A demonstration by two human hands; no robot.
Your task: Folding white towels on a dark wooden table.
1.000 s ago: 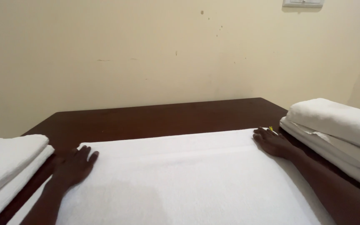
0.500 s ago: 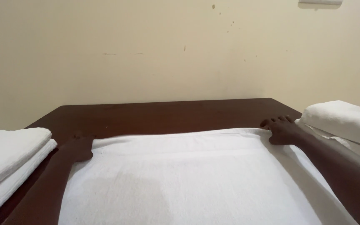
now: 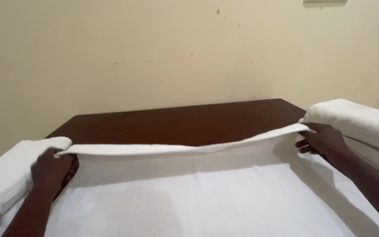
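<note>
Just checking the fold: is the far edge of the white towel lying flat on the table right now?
No, the far edge of the white towel is lifted off the dark table, pinched at its corners by the left hand and right hand.

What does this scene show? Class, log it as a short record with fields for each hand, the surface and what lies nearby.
Left hand: grips the far-left corner of the spread white towel
Right hand: grips its far-right corner
Far edge: lifted off the table, sagging mid-span
Surface: dark wooden table
Nearby: folded white towels at left and right
</note>
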